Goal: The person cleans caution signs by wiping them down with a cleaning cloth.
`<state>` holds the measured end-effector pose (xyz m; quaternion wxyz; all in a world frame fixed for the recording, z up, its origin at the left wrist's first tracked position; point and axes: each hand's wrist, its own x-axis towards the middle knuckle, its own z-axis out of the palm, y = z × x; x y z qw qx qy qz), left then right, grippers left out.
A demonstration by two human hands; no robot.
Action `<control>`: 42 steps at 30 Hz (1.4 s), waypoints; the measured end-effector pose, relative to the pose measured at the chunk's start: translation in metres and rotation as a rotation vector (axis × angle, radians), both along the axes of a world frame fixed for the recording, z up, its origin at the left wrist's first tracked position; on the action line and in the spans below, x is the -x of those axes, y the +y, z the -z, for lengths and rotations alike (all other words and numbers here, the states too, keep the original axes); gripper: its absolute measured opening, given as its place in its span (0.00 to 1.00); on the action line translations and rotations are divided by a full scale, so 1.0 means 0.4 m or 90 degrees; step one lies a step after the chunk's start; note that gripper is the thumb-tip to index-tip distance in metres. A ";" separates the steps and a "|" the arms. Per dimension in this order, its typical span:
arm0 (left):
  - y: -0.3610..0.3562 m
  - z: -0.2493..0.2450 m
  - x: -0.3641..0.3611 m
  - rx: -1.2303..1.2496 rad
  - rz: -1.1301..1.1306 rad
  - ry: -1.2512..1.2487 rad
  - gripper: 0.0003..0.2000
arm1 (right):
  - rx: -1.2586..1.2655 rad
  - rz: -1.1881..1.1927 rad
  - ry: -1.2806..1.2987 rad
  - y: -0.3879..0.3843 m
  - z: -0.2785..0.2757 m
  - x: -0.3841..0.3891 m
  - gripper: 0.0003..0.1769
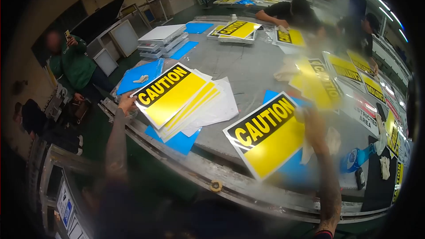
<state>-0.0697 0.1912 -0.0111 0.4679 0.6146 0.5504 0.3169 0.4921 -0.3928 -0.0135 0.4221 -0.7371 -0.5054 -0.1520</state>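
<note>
Gripping the near-left corner of the stack of signs [177, 95], your left hand [127, 102] has its fingers closed together on that edge. The stack lies fanned out on the grey counter [252, 68]. Its top sheet is yellow, with CAUTION in a black band, and white sheets are spread beneath it.

Just right of the stack, a single sign [268, 135] of the same kind lies close to the counter's near edge. Your right hand [310, 121] sits at that sign's right-hand edge, well right of the stack. It is smeared by blur, so you cannot tell whether its fingers are apart or clamped on anything.

Just beyond the stack's left end lies a blue sheet [144, 76] with a pale rag [141, 79] on it. Farther beyond the stack stands a pile of white panels [161, 37]. Left of the stack, off the counter, is a person in green [73, 64]. Far beyond the stack and to its right, a person in black [292, 13] leans over the counter.
</note>
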 end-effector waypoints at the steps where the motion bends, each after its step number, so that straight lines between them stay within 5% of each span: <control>1: 0.019 0.005 0.006 -0.026 -0.019 0.106 0.21 | 0.031 0.005 -0.009 -0.035 -0.013 0.021 0.15; 4: 0.045 0.032 0.009 -0.132 -0.034 0.259 0.21 | 0.087 -0.008 -0.036 -0.109 -0.003 0.069 0.17; 6: 0.023 0.039 -0.007 -0.432 -0.083 0.469 0.20 | 0.107 -0.017 0.008 -0.152 0.052 0.073 0.17; 9: -0.160 -0.015 -0.157 -0.667 0.003 0.362 0.18 | 0.116 0.001 0.027 -0.169 0.053 0.094 0.20; 11: -0.423 -0.064 -0.330 -0.494 0.205 0.162 0.16 | 0.092 0.020 0.039 -0.162 0.052 0.104 0.21; 12: -0.481 0.010 -0.375 -0.435 0.330 0.097 0.15 | 0.063 0.031 0.038 -0.151 0.050 0.104 0.22; 14: -0.737 -0.001 -0.469 -0.493 0.503 0.175 0.19 | 0.019 0.036 0.016 -0.128 0.050 0.122 0.23; 16: -0.843 0.060 -0.543 -0.547 0.560 0.177 0.28 | -0.020 0.037 -0.037 -0.122 0.047 0.144 0.25; 19: -0.912 0.041 -0.615 -0.540 0.548 0.327 0.47 | 0.140 -0.056 -0.108 -0.124 0.074 0.171 0.29; 23: -0.840 0.103 -0.655 -0.440 0.549 0.302 0.55 | 0.212 -0.109 -0.214 -0.117 0.187 0.121 0.30; 30: -0.748 0.060 -0.711 -0.083 0.586 0.242 0.41 | 0.218 -0.119 -0.128 -0.136 0.095 0.164 0.29; 32: -0.736 0.072 -0.707 0.030 0.558 0.066 0.32 | 0.236 -0.121 -0.093 -0.142 0.108 0.156 0.31; 37: -0.739 0.027 -0.689 0.227 0.508 -0.065 0.19 | 0.237 -0.118 -0.072 -0.144 0.095 0.158 0.33; 42: -0.707 0.070 -0.697 0.174 0.549 0.050 0.20 | 0.231 -0.114 -0.067 -0.157 0.086 0.161 0.30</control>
